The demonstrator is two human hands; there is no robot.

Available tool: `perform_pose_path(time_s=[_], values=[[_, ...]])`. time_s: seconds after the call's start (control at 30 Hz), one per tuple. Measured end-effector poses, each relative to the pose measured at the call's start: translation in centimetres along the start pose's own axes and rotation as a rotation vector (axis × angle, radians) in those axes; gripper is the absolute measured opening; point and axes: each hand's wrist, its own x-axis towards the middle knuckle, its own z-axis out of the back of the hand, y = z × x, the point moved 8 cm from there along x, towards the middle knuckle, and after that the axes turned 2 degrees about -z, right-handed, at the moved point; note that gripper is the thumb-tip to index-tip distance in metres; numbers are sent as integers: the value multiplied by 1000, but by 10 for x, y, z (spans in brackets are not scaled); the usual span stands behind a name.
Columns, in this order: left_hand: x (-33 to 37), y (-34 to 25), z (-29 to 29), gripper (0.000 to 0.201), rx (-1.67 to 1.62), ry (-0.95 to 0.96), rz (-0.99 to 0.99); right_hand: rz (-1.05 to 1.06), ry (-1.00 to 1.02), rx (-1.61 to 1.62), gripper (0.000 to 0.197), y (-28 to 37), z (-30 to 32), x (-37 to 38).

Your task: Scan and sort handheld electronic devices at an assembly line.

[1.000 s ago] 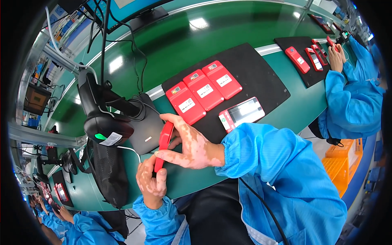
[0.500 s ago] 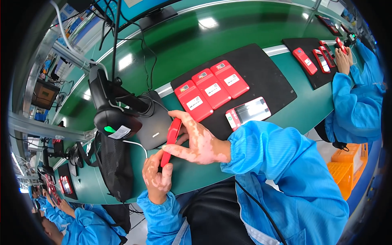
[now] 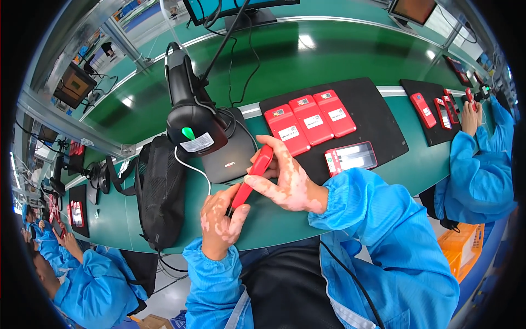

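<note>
Between my two hands is a red handheld device (image 3: 253,178), turned edge-on so its faces are mostly hidden. My right hand (image 3: 293,183) grips its upper part, thumb on the near side. The lower end sits in the fingers of my left hand (image 3: 220,222). Just beyond stands a black barcode scanner (image 3: 189,129) with a green light, on a stand with a dark flat base (image 3: 224,162). To the right, a black mat (image 3: 383,123) carries three red devices lying face down in a row (image 3: 311,120) and one lying screen up (image 3: 353,156).
A black mesh bag (image 3: 161,192) lies on the green table (image 3: 274,227) at the left. Cables hang near the scanner, below a monitor (image 3: 241,8). Co-workers in blue sleeves sit at right (image 3: 479,175) and left (image 3: 104,290). An orange crate (image 3: 466,247) stands lower right.
The view has swung, so the table things appear farther right. The red device now leans more to the right, still held by both hands.
</note>
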Motion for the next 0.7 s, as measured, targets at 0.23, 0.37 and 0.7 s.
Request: perform_pose_path(time_s=[0.23,0.37,0.7], values=[[1,2,1,44,7,15,-1,-14,13,38,90,2,-1,0],[3,2,0,44,3,25,8,-22,3,45,92,0,1,2],[2,3,0,44,1,23,24,-29,-16,23,97,1,2,2]])
